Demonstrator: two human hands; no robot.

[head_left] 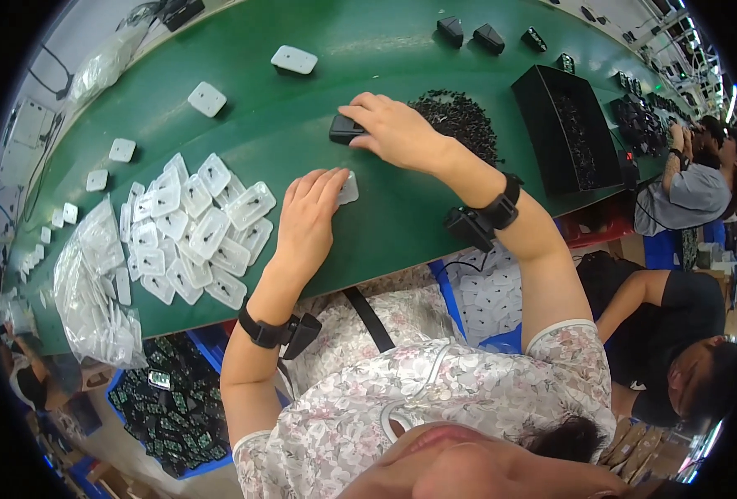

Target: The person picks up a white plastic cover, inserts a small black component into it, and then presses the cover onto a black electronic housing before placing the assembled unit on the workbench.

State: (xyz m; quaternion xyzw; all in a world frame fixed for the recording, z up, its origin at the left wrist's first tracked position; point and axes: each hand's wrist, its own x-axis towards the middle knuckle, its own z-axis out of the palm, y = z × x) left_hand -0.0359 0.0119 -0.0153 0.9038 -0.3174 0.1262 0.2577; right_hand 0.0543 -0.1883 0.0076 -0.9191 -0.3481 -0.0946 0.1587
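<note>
My right hand (395,129) reaches over the green table, its thumb and fingers closed round a small black plastic case (346,129). To its lower left, my left hand (309,218) has its fingers over a translucent white plastic cover (348,190) and grips it near the table surface; the fingers hide most of that piece. A loose pile of similar white covers (194,224) with small dark parts in them lies left of my left hand. Just beyond my right wrist is a heap of small black parts (456,116), too small to name.
A black open box (564,133) with small dark parts stands at right. White blocks (294,60) and black cases (488,39) line the far side. Clear plastic bags (94,283) lie left. Blue bins with circuit boards (169,407) and white pieces (492,295) sit below. People are at right.
</note>
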